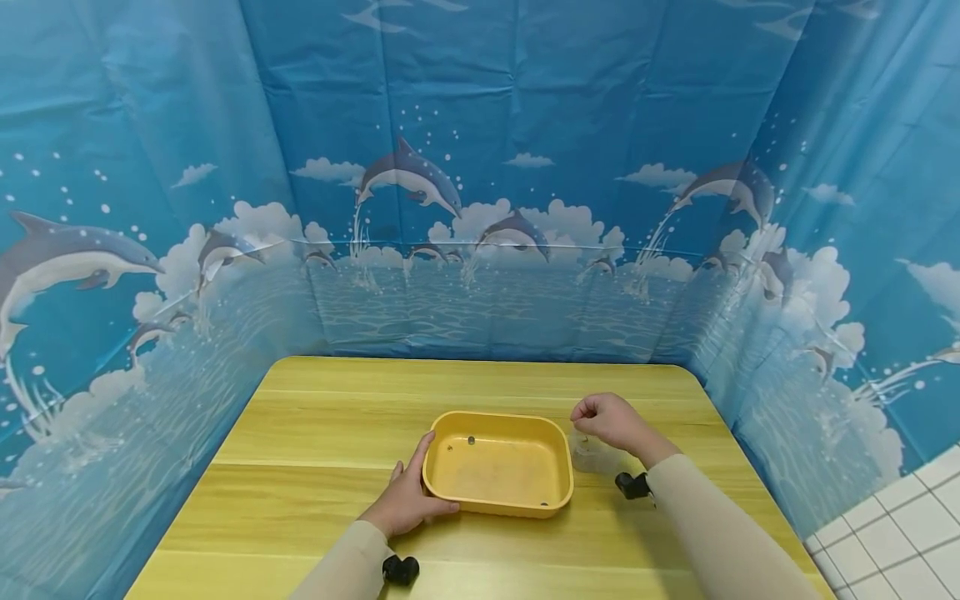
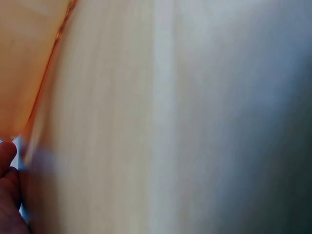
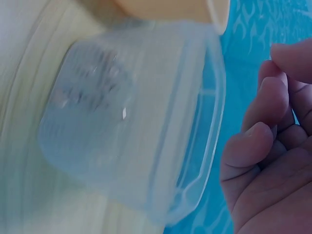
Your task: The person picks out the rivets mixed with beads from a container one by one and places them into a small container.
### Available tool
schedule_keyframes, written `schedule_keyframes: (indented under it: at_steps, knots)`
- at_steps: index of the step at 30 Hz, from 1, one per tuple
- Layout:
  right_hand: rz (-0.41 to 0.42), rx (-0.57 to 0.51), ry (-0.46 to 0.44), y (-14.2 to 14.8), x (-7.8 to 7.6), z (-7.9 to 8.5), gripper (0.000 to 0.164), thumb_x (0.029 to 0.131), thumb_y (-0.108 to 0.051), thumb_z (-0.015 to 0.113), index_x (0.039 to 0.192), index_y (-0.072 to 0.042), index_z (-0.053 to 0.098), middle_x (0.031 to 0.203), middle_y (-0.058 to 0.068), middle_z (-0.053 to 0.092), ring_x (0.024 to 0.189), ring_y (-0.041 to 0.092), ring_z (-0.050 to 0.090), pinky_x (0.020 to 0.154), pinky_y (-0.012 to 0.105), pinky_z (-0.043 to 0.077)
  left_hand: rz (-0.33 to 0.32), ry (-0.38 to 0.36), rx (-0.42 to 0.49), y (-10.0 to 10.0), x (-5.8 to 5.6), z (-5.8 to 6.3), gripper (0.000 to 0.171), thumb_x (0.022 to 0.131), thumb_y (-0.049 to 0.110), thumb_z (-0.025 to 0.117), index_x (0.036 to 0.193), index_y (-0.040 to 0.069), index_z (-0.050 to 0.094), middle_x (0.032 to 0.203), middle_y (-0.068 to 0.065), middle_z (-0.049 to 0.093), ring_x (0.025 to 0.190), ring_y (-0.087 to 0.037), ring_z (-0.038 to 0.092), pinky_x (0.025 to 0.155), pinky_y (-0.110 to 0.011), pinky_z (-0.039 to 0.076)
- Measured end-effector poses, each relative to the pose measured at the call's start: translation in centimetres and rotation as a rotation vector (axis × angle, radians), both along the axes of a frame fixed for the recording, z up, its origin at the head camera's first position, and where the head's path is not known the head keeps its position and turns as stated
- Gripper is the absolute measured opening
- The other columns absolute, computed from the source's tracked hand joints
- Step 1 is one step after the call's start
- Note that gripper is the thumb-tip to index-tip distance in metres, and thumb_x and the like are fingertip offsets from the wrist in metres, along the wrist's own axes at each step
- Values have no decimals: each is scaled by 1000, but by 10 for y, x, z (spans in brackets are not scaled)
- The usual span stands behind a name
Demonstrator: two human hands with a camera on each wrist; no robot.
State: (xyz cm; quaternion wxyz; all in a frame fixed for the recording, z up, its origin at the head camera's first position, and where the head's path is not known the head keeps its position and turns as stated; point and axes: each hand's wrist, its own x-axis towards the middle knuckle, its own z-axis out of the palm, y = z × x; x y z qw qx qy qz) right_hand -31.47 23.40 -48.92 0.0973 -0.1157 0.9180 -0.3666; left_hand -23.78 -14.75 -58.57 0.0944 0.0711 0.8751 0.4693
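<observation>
A yellow rectangular tray (image 1: 498, 467) stands on the table. My left hand (image 1: 408, 496) grips its near left corner, fingers along the left side and thumb at the front rim. Inside the tray lie a small round greyish piece (image 1: 471, 441), a tiny brownish piece (image 1: 450, 448) and a small dark piece (image 1: 543, 503). My right hand (image 1: 617, 421) hovers over a clear plastic tub (image 3: 146, 117), fingers curled and thumb tip close to the index finger, with nothing visible between them. Several small shiny and dark pieces (image 3: 92, 87) are in the tub; a bright sliver (image 3: 124, 113) shows apart from them.
The wood-grain table (image 1: 315, 467) reaches back to a blue dolphin-print curtain (image 1: 480, 308), which also hangs along both sides. White tiles (image 1: 900, 525) show at the lower right. The tub stands close to the tray's right side.
</observation>
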Motion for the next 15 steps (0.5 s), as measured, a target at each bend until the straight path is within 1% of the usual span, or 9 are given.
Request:
schedule_keyframes:
  at_steps: [7,15]
  knots:
    - [-29,25,-5,17,-1,-5,10,88,-22,62,95,-17,67,97,-1,65,86,15,58,72,32,51,-2,5,0,1,-1,0,123,49,63,81,141,55,1,152,3,28,138,-49,-7,102,-73,7]
    - [-38,25,-30,24,-1,-10,12,87,-22,63,96,-14,67,94,-1,65,82,16,55,71,31,49,6,-1,-4,1,0,1,123,48,63,81,141,55,2,151,4,28,138,-50,-5,101,-74,9]
